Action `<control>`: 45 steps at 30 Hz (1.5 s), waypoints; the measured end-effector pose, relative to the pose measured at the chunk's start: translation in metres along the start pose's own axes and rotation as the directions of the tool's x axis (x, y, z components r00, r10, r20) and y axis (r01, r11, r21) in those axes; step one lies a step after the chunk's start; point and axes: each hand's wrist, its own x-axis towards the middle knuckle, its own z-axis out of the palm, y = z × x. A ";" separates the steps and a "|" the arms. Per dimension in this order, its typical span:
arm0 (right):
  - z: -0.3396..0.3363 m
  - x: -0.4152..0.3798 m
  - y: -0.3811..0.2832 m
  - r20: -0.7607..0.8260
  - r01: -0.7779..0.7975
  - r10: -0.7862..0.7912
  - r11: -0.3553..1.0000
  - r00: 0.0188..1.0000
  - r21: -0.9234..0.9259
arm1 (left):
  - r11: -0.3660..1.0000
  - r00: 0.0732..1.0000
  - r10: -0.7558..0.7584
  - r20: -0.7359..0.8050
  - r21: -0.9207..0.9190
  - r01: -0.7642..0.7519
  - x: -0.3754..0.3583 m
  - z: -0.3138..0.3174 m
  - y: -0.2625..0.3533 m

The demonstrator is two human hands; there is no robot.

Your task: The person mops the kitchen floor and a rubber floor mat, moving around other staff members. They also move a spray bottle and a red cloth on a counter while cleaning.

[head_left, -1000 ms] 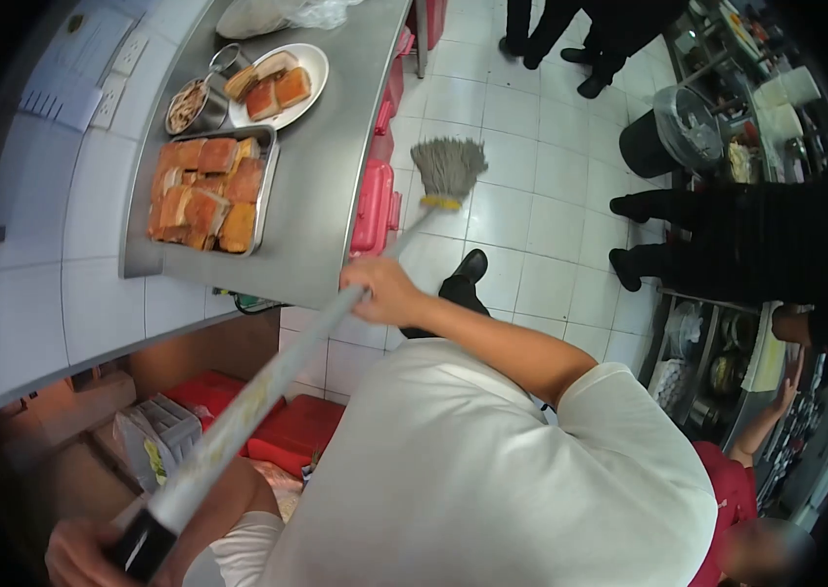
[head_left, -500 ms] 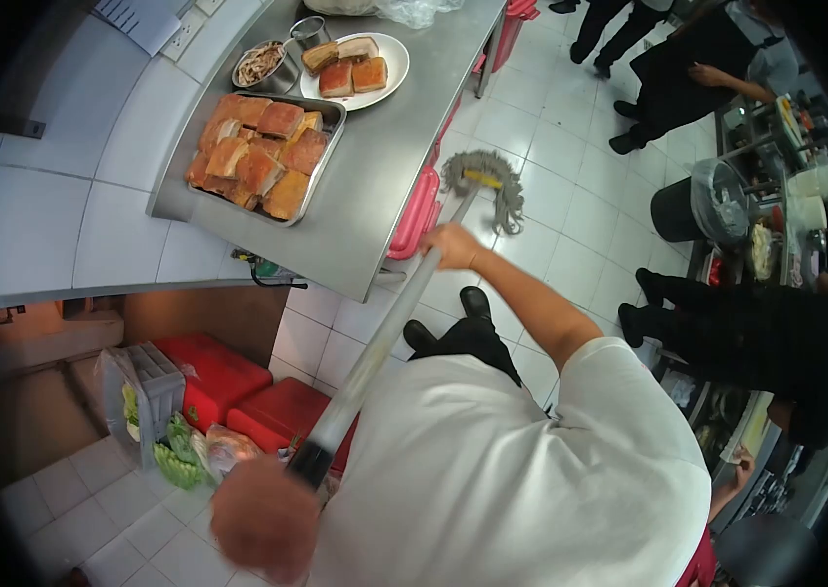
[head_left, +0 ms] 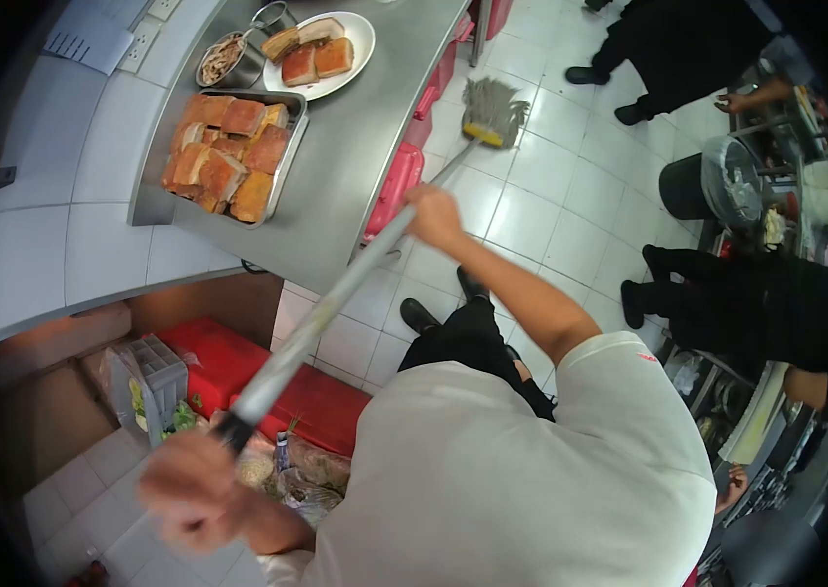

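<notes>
My right hand (head_left: 433, 217) is wrapped round the middle of a long grey mop handle (head_left: 314, 328). Blurred by motion at the lower left, my left hand (head_left: 189, 491) holds the handle's black top end. The handle slants up and right to a grey string mop head (head_left: 494, 110) lying on the white tiled floor (head_left: 556, 186), past the corner of the steel counter (head_left: 326, 176). My feet in black shoes stand below the counter's edge.
The counter bears a tray (head_left: 287, 171) of browned meat pieces, a plate (head_left: 363, 54) and metal cups. Pink bins (head_left: 396, 186) stand under it. Red boxes (head_left: 311, 406) and a grey crate (head_left: 161, 372) are lower left. People in black stand at right near a black bucket (head_left: 683, 186).
The mop head has moved up the floor, away from my feet, its strings now pointing away. My left hand has shifted left and down, and the view has shifted slightly.
</notes>
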 end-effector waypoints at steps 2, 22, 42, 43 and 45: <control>0.005 -0.030 -0.047 0.061 0.059 -0.068 0.990 0.996 0.128 | 0.983 0.973 -0.023 -0.230 -0.184 -0.020 0.013 -0.055 0.041; -0.021 -0.071 0.036 0.399 0.320 -0.338 0.941 0.852 0.112 | 0.584 0.976 0.132 -0.173 -0.782 -0.218 -0.027 -0.005 0.025; 0.048 -0.110 -0.090 -0.125 -0.050 0.058 0.997 0.990 0.062 | 0.737 0.998 0.027 0.057 -0.675 0.019 0.033 -0.132 0.015; 0.063 -0.120 -0.111 -0.090 -0.043 0.052 0.994 0.995 0.102 | 0.715 0.994 0.045 0.097 -0.698 0.036 0.039 -0.176 0.013; 0.076 -0.135 -0.163 0.016 -0.053 0.051 0.988 0.999 0.148 | 0.674 0.981 0.081 0.176 -0.735 0.076 0.052 -0.275 0.003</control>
